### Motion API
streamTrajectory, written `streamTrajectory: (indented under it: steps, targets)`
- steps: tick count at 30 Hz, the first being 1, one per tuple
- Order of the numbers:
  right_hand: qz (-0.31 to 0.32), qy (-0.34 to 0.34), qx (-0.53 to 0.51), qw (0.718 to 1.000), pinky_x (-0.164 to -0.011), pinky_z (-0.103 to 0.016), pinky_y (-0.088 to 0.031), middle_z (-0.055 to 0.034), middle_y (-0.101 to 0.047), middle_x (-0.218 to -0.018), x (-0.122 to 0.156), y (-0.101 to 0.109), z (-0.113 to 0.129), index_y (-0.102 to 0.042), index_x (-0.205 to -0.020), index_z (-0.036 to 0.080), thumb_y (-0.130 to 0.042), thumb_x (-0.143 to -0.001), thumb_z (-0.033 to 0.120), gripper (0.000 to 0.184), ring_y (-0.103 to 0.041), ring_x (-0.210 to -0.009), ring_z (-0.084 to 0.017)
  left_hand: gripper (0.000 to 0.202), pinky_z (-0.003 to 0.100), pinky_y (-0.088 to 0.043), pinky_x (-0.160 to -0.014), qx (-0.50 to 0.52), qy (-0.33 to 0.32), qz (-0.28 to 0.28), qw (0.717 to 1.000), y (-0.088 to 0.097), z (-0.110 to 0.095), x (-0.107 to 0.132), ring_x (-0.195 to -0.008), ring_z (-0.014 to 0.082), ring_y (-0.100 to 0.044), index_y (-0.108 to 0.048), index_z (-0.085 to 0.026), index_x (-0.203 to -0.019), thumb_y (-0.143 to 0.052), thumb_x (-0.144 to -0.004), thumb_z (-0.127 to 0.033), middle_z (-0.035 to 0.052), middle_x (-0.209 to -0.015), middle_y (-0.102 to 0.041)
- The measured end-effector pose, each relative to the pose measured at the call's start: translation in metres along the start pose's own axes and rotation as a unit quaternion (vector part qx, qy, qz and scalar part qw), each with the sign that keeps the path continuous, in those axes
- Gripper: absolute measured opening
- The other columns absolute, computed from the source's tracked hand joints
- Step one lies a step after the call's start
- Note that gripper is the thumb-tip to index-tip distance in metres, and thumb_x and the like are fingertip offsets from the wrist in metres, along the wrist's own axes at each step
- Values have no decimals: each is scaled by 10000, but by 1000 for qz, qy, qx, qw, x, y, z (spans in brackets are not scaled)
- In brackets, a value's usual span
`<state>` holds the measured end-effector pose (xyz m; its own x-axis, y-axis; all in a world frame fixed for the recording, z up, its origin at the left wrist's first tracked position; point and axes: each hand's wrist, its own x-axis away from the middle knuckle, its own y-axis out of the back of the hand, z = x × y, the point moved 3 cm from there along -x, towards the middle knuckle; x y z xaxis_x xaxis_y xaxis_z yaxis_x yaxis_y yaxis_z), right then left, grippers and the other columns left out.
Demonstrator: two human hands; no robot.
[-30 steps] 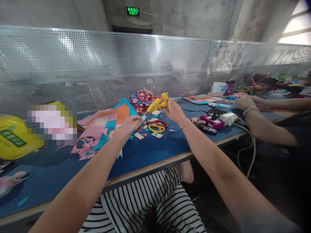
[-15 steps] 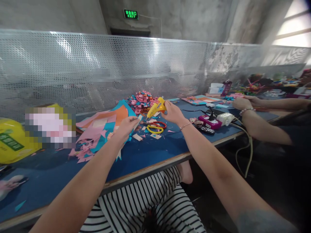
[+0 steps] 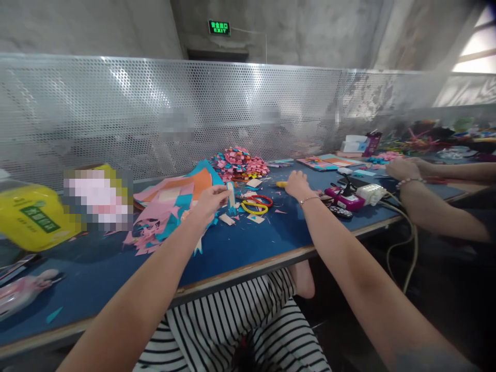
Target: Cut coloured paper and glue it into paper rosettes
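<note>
My left hand (image 3: 211, 204) pinches a small pale-and-blue strip (image 3: 231, 196) between thumb and fingers, holding it upright above the table. My right hand (image 3: 297, 187) is closed round a yellow glue gun (image 3: 281, 184), low over the table to the right; most of the gun is hidden behind the fingers. Scissors (image 3: 258, 203) with red and yellow handle loops lie between my hands. Beside my left hand is a stack of pink, orange and blue sheets (image 3: 201, 178) with cut edges. A heap of small pink, blue and orange pieces (image 3: 240, 164) sits behind the scissors.
A purple power strip (image 3: 343, 199) with a white plug adapter (image 3: 372, 193) and cables stands right of my right hand. A co-worker's hands (image 3: 405, 170) are further right. On the left sits a yellow bag (image 3: 34, 217). A perforated metal screen (image 3: 217, 113) closes the back.
My right hand has moved right and down with the glue gun, away from the strip. My left hand still holds the strip, now raised more upright. The view has shifted slightly left.
</note>
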<state>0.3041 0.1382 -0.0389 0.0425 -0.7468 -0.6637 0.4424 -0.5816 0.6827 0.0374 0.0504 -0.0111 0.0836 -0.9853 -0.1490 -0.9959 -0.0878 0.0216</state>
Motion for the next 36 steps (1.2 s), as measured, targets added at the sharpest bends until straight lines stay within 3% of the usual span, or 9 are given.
streamTrajectory:
  steps: [3,6,9,14,17,19,22,29,36]
  targets:
    - [92,36,-177,979,-757,-356,-460,-88,-585,-871,5,1,54,-520,-827,162,-544,-776,378,223,-557,-825,-188,320,227,-419,-562,-3,-5,21,1000,-3,-3,4,-524,67,-485,-551,-152,-639,-776,-463,-294,-42,-568,-506]
    - [200,62,-371,904,-639,-273,-461,-13,-566,-748,18,-5,106,-503,-801,185,-477,-805,450,266,-540,-667,-124,353,221,-406,-536,-32,-15,38,999,-5,-2,6,-520,73,-489,-554,-152,-644,-788,-460,-342,-36,-559,-515]
    - [228,63,-442,866,-555,-235,-423,36,-485,-618,28,-12,132,-452,-698,191,-563,-740,449,284,-484,-570,-96,360,219,-408,-529,-52,-16,34,998,-7,-2,7,-532,85,-507,-554,-156,-639,-784,-467,-373,-25,-566,-532]
    - [231,-11,-509,829,-567,-235,-435,58,-455,-582,28,-21,125,-429,-675,192,-589,-709,318,207,-474,-539,-81,312,263,-458,-613,-142,-12,66,988,13,-14,-2,-702,174,-605,-642,-176,-743,-712,-574,-429,65,-761,-653]
    - [224,-64,-508,829,-566,-237,-437,49,-491,-602,24,-21,115,-450,-692,187,-564,-715,244,130,-483,-535,-79,250,240,-430,-626,-309,-81,-56,946,60,-30,-14,-793,220,-594,-630,-198,-617,-775,-468,-338,63,-719,-648]
    - [220,-81,-495,837,-561,-238,-438,44,-505,-607,22,-19,110,-459,-685,183,-563,-708,218,112,-482,-531,-78,262,235,-417,-602,-371,-21,-51,927,89,-30,-21,-762,235,-593,-612,-210,-547,-800,-374,-270,35,-607,-612]
    - [210,-80,-475,851,-560,-242,-438,43,-506,-594,21,-18,106,-464,-663,181,-564,-696,197,106,-481,-530,-81,246,238,-403,-555,-406,119,37,905,114,-18,-26,-638,217,-583,-627,-223,-527,-788,-341,-203,11,-531,-587]
    - [206,-66,-490,845,-542,-234,-421,44,-501,-588,20,-23,101,-477,-664,180,-573,-681,226,107,-483,-521,-79,296,264,-441,-604,-432,116,76,891,105,-16,-20,-767,252,-612,-673,-220,-583,-776,-306,-209,70,-760,-687]
    - [223,-119,-566,785,-458,-205,-400,31,-545,-575,22,-23,104,-455,-669,183,-551,-652,167,99,-539,-506,-96,550,334,-447,-831,-435,-2,150,888,92,-31,-9,-1056,289,-552,-652,-228,-1013,-711,-489,-383,58,-1101,-639]
